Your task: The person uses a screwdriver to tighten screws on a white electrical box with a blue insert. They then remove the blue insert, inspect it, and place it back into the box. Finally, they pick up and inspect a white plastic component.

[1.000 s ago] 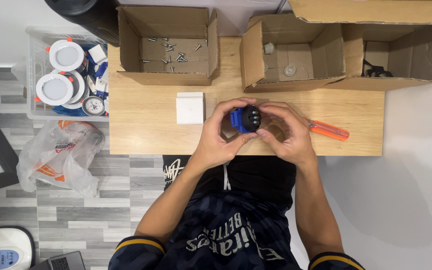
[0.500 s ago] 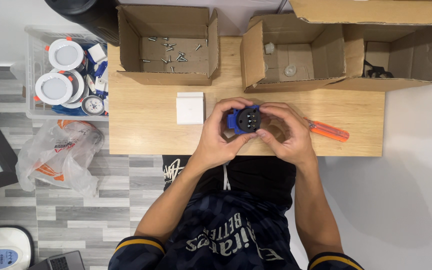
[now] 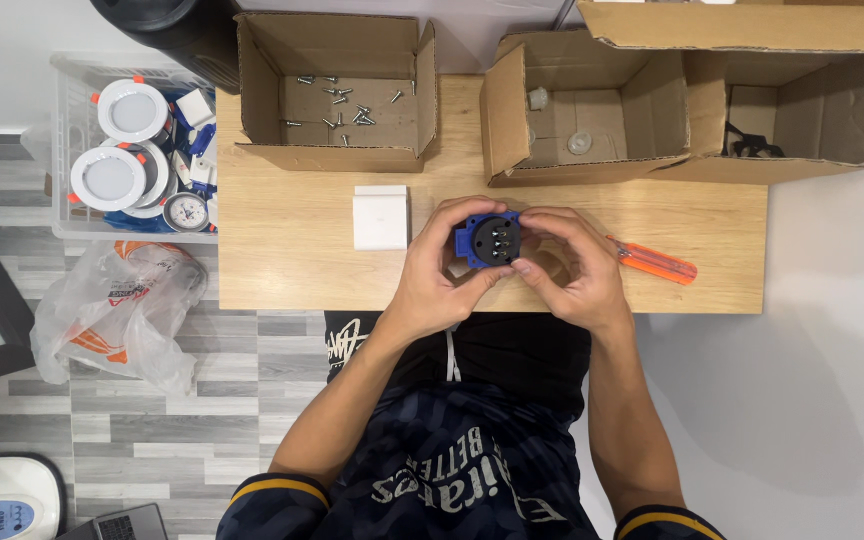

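Centrally, a blue socket part with a dark round face, clamped between both hands, left hand and right hand, just above the tabletop, face up for inspection. Nearby: white square block, orange screwdriver, box of screws.

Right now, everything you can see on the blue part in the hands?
The blue part is a small, plastic-looking piece with a squarish blue frame around a round black face that shows a few small pale spots. It faces up toward the camera, held just above the wooden table. The left hand and right hand grip it from either side, fingers wrapping its edges.
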